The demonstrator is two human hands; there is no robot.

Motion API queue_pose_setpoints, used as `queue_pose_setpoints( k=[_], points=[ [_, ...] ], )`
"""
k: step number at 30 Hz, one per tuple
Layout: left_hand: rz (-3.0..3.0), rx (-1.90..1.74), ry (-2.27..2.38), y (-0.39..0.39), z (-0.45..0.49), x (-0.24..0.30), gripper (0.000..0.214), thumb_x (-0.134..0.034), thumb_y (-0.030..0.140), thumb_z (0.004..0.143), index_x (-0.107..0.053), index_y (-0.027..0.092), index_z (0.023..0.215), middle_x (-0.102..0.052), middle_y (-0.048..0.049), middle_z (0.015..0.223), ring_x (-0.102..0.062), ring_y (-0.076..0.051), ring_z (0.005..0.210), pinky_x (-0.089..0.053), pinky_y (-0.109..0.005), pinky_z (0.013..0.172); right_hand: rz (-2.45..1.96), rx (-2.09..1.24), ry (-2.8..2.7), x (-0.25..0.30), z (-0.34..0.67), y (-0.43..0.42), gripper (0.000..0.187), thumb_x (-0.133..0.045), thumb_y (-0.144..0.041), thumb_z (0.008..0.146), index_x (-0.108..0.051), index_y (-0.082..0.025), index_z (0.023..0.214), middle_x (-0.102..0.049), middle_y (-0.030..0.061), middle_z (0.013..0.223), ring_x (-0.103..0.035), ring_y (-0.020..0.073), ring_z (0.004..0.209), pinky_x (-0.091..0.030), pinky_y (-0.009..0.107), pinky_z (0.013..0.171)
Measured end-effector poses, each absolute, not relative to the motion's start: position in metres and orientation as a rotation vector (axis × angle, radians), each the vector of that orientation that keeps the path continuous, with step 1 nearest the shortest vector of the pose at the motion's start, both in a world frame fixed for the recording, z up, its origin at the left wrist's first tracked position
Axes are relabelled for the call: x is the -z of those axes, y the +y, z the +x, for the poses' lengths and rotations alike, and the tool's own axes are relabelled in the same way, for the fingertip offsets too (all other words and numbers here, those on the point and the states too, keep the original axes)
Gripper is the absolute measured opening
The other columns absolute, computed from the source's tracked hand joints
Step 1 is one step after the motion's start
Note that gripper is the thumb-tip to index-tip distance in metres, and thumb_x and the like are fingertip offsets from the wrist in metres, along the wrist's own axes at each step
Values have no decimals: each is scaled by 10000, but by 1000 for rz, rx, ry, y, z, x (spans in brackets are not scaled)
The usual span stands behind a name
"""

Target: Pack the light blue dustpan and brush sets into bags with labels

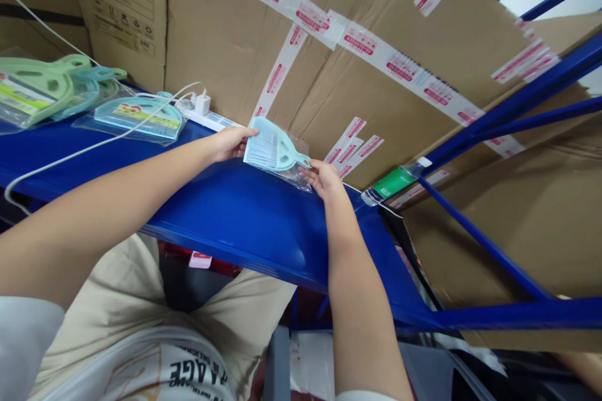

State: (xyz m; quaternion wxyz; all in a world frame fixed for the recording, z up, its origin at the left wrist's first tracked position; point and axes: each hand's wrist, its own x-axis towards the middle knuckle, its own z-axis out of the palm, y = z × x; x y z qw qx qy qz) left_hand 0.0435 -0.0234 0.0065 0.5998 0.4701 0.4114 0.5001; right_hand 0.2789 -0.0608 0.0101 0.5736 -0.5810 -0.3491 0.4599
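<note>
Over the blue shelf, a light blue dustpan-and-brush set point(270, 147) is held between both hands, tilted with its handle to the right. My left hand point(231, 141) is closed on the wide end, thumb on top. My right hand point(323, 177) pinches the handle end, where a clear plastic bag point(301, 180) also hangs around or under the set. How much of the set lies inside the bag I cannot tell. To the left lies another blue dustpan set point(141, 116) in clear wrapping. Beyond it are stacked green and blue dustpan sets point(35, 84) with yellow labels.
Large taped cardboard boxes point(211, 25) stand along the back of the blue shelf point(235, 213). A white power strip point(214, 120) with a plugged-in charger point(202, 103) trails a white cable point(79, 153) leftward. A green-labelled bottle point(395, 182) leans by the blue rack frame point(451, 138).
</note>
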Motion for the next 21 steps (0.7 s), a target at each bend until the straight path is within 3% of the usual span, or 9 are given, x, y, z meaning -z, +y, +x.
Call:
queue_pose_setpoints(
  k=[7,15,21],
  points=[
    [1034,-1118,999,-25,44,-8,312,-723,182,865,-534,186,617,-343,78,492,-260,-49,416,-286,-208,430,-1381,-1064,-778,-18,275,-67,237,-525,0,863,-590,-179,722,-685,-3,598,-680,126,527,-541,201,538],
    [996,-1148,853,-15,38,0,351,-796,233,814,-503,202,624,-374,69,501,-358,-67,418,-289,-209,413,-1394,-1019,-764,-18,279,-66,226,-532,-6,852,-572,-193,733,-665,-14,572,-679,134,532,-548,213,549],
    [1051,-1167,977,-13,36,-1,283,-699,228,871,-550,193,633,-454,42,550,-363,-66,416,-273,-215,406,-1419,-982,-724,-20,282,-66,190,-529,-7,867,-587,-181,818,-646,-26,552,-666,123,522,-549,201,525]
  ],
)
